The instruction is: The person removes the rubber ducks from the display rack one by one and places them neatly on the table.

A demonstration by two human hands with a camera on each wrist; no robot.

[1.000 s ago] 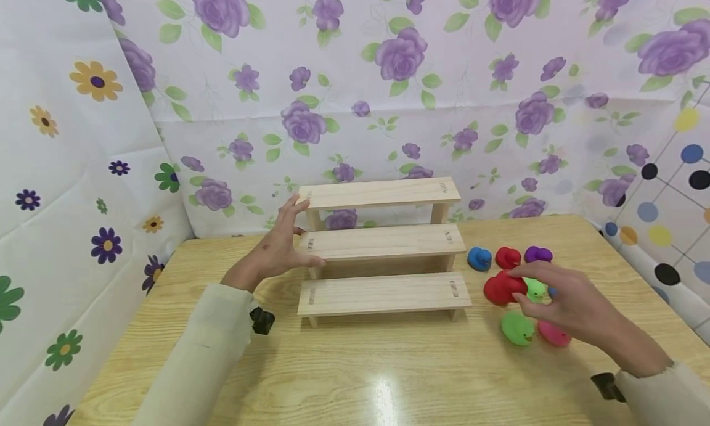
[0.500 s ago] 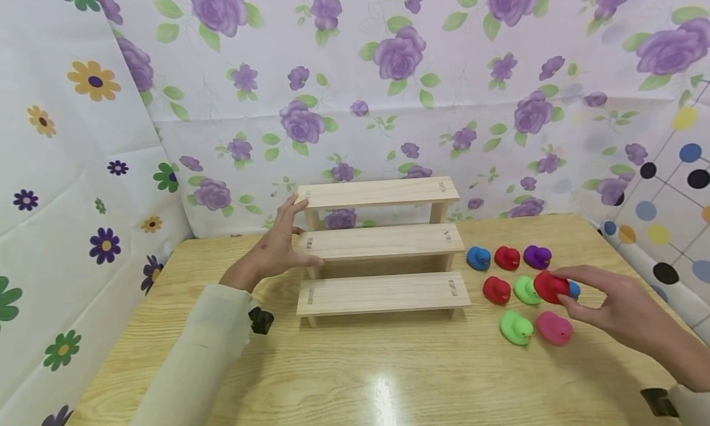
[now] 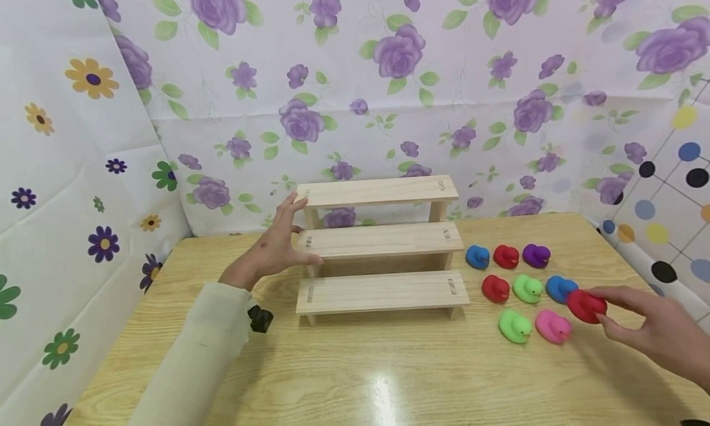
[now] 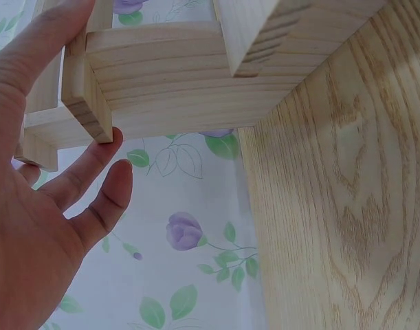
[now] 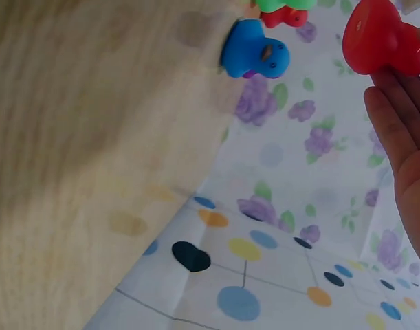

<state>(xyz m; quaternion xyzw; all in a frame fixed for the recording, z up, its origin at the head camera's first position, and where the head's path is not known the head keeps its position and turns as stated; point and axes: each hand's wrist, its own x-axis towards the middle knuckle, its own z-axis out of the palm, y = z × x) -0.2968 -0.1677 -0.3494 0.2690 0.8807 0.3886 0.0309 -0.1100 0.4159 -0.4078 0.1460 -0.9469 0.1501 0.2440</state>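
Note:
My right hand [image 3: 660, 330] pinches a red rubber duck [image 3: 587, 306] between thumb and fingers, at the right side of the duck group. In the right wrist view the red duck [image 5: 378, 34] is held at the fingertips, above the table. My left hand [image 3: 272, 256] grips the left end of a three-tier wooden display stand [image 3: 383, 241], its thumb at the front edge of the middle tier. The left wrist view shows fingers [image 4: 82, 172] of that hand behind the tier's end.
Rubber ducks stand in rows right of the stand: blue [image 3: 477, 257], red [image 3: 506, 256] and purple [image 3: 536, 255] at the back; red [image 3: 495, 288], green [image 3: 527, 288] and blue [image 3: 561, 288] mid-row; green [image 3: 514, 326] and pink [image 3: 553, 326] in front. Floral cloth [image 3: 355, 136] hangs behind the table [image 3: 333, 376].
My right hand has moved right and toward the near side with the red duck, uncovering the ducks behind it. The left hand stays on the stand.

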